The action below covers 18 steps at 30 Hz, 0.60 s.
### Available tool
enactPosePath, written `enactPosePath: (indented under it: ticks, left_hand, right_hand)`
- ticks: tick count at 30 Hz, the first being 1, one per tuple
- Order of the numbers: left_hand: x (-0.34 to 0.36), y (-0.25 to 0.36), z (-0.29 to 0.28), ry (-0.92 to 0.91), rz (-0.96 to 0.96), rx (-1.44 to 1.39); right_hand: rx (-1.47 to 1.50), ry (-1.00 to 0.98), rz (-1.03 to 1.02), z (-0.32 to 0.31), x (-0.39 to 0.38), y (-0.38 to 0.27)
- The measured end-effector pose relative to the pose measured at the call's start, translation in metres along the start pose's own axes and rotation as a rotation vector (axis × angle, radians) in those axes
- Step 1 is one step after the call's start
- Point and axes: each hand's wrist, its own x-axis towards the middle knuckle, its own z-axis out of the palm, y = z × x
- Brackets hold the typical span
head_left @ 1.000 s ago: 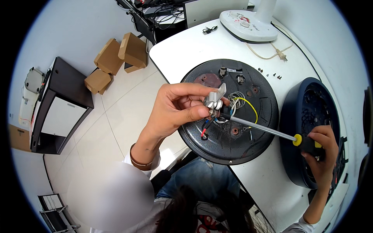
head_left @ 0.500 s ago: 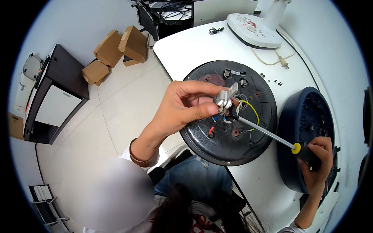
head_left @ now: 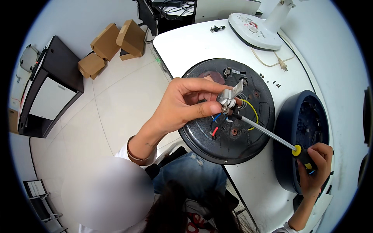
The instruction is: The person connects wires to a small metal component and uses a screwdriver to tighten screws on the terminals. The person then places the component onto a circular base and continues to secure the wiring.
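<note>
My left hand (head_left: 171, 105) pinches a small metal part with stacked white ceramic rings (head_left: 227, 98) between thumb and fingers, above a round black metal base (head_left: 202, 145). In my right hand (head_left: 315, 173) is a screwdriver (head_left: 268, 133) with a black and yellow handle. Its long shaft slants up and left, and its dark tip reaches the lower side of the part; the exact contact point is too small to make out. A yellow wire (head_left: 257, 115) loops beside the part, and a wire with a red end (head_left: 215, 132) hangs below it.
A dark blue oval housing (head_left: 281, 155) stands at the right of the white table (head_left: 186, 44), beneath my right hand. Several small screws (head_left: 276, 84) lie beyond the base. Farther back are a white appliance stand (head_left: 250, 31) with a plugged cord and a small black cable (head_left: 217, 28).
The screwdriver handle has turned in my right hand, so a yellow patch now shows. The metal part is tilted slightly differently in my left hand. The whole view has shifted a little.
</note>
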Motion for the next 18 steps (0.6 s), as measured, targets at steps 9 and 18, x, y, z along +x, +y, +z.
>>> enactPosePath:
  ticks: [9, 18]
  left_hand:
    - [-0.002, -0.005, 0.005, 0.046, 0.041, -0.022]
    - [0.000, -0.005, 0.003, 0.022, 0.065, 0.014]
  right_hand:
    - [-0.219, 0.230, -0.138, 0.015, -0.016, 0.003]
    - [-0.319, -0.032, -0.029, 0.011, -0.011, -0.008]
